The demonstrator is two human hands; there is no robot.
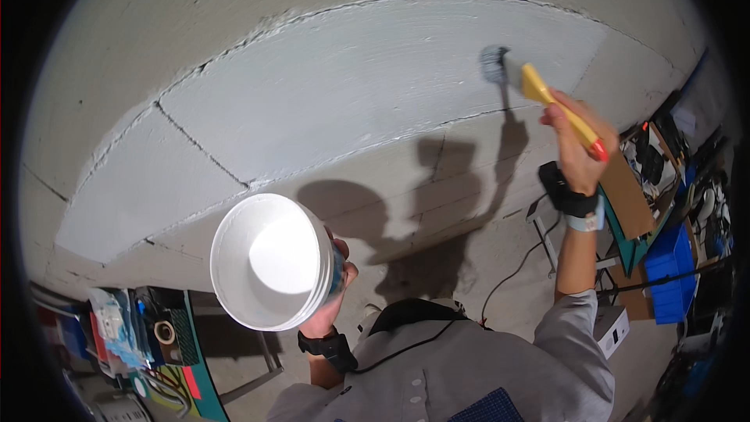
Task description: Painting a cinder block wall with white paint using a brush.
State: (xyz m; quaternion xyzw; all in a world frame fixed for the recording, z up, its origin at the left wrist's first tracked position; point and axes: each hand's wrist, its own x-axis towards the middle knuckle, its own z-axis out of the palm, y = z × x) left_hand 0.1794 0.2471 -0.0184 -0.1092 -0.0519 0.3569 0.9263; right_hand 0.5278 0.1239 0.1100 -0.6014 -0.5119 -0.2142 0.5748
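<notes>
My right hand (pixel 580 140) grips the yellow, red-tipped handle of a flat paintbrush (pixel 551 97). The brush's bristle end is at the block wall (pixel 351 70), over a long band coated white; the bristles look blurred, with wet-looking white on them. My left hand (pixel 331 299) holds a white plastic tub (pixel 220 264) from its right side, tilted so that its inside shows. A bright patch fills part of the tub's inside, and whether it is paint I cannot tell. Both wrists wear black straps. Shadows of my head and arm fall on the wall's lower part.
At lower left stands a green-topped table (pixel 205 375) with bagged items and a tape roll (pixel 165 332). On the right are another table with cardboard, a blue plastic bin (pixel 668 281) and a white box (pixel 610 331). A black cable (pixel 515 269) runs near my right side.
</notes>
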